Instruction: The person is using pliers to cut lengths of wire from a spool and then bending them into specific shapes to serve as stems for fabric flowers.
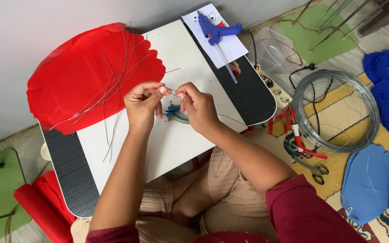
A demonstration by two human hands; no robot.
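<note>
Both hands, left hand [142, 102] and right hand [196, 105], are pinching a thin wire [173, 92] taut above the bench [176, 148], beside the red paper [82, 81]. Risk: its springy free end may be whipping loose, pricking fingers.

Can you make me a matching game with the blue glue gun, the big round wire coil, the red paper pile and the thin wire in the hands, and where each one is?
Things:
1. blue plastic glue gun
2. big round grey wire coil
3. red scalloped paper pile
4. thin short wire piece

Places:
A. on the floor mat
B. pinched between the left hand and right hand
C. on a white sheet
D. at the table's left end

Pairs: 1-C, 2-A, 3-D, 4-B
</note>
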